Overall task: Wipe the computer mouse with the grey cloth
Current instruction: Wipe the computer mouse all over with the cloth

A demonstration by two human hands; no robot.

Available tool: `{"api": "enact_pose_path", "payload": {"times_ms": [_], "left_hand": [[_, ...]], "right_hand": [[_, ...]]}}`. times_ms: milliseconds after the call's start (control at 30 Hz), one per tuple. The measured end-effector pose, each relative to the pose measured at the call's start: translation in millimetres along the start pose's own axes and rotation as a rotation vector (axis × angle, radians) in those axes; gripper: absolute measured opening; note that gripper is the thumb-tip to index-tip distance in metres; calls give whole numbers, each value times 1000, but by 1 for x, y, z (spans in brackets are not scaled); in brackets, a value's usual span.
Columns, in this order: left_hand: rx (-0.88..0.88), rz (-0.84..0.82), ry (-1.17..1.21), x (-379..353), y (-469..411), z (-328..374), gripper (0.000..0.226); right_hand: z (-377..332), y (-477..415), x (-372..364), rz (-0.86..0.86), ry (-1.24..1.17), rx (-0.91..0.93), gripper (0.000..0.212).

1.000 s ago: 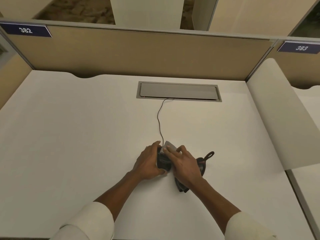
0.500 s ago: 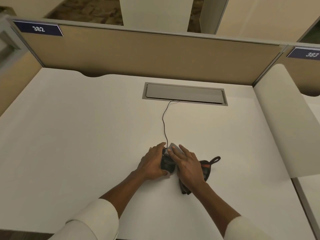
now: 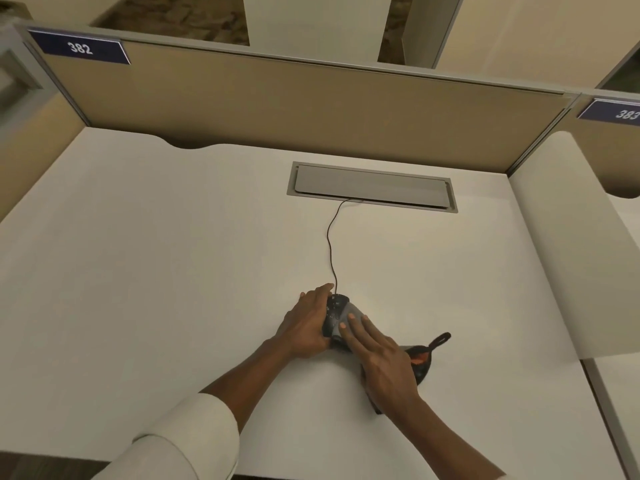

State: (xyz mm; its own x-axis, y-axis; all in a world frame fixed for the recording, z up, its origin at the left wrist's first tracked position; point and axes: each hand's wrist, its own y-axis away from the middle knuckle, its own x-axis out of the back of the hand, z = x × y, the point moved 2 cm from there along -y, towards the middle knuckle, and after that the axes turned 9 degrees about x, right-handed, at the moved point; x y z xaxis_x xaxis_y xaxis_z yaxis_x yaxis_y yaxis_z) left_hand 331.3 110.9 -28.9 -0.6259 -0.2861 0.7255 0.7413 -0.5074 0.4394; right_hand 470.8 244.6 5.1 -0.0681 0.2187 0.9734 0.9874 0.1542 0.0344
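A black wired computer mouse [image 3: 335, 304] sits on the white desk [image 3: 173, 271], near its middle front. My left hand [image 3: 306, 327] grips the mouse from its left side. A small grey cloth [image 3: 349, 315] lies over the mouse's right half. My right hand [image 3: 375, 355] presses that cloth onto the mouse with flat, stretched fingers. The mouse's thin black cable [image 3: 330, 244] runs away from it to the grey cable hatch [image 3: 372, 187] at the back of the desk.
A black object with an orange patch and a loop handle [image 3: 427, 353] lies just right of my right hand, partly under it. Tan partition walls [image 3: 311, 109] close the desk at the back and left. A white divider [image 3: 568, 254] borders the right side.
My right hand has slid the grey cloth back toward me along the mouse, so the mouse's front tip now shows. The left hand keeps its grip. The view has shifted slightly.
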Motion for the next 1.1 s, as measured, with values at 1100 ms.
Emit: {"api": "enact_pose_path", "payload": {"times_ms": [1100], "left_hand": [[-56,20,-92,0,-4,-1,118]], "right_hand": [[32,-65,-11,-1,41,-65,58]]}}
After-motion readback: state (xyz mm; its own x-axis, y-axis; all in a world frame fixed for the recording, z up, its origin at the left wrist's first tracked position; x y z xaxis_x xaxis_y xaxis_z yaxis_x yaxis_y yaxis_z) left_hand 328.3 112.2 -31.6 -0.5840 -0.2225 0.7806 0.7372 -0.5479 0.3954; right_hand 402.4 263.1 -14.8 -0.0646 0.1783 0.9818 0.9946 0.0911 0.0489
